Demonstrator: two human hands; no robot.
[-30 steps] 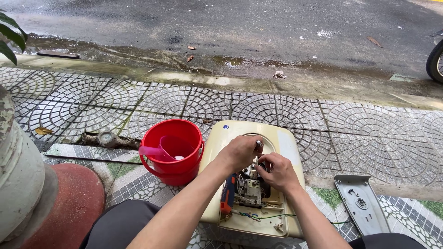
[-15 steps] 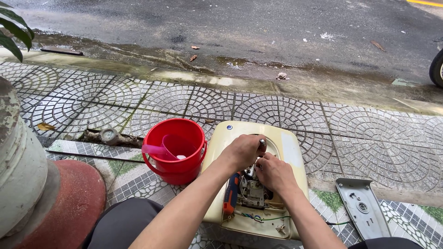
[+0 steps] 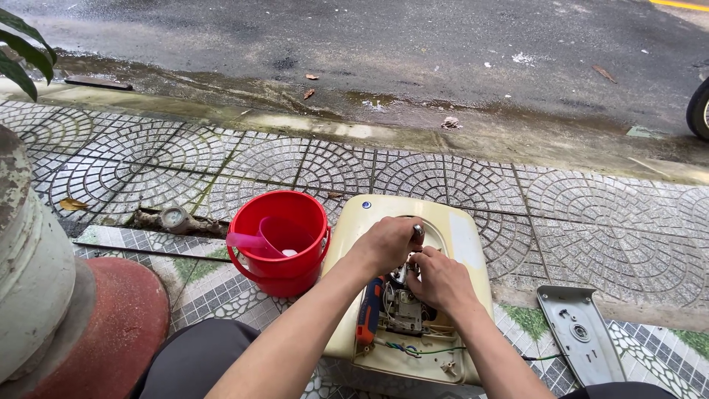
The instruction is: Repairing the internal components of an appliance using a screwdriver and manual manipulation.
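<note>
A cream-coloured appliance housing [image 3: 458, 236] lies open on the paved ground in front of me, with wires and a metal mechanism [image 3: 402, 310] showing inside. My left hand [image 3: 388, 244] is closed around a small metal part [image 3: 418, 230] over the opening. My right hand [image 3: 439, 281] is beside it, fingers curled on the mechanism; what it grips is hidden. An orange-and-blue tool [image 3: 367, 321] lies inside the housing below my left wrist.
A red bucket [image 3: 279, 272] with a pink scoop [image 3: 255, 240] stands left of the housing. A grey cover plate [image 3: 580, 332] lies at the right. A grey post on a red base [image 3: 44, 295] is at the left. Beyond the tiles runs a wet road [image 3: 369, 44].
Both hands stayed over the open housing with small shifts: my right hand drew closer under the left. The view tilted slightly.
</note>
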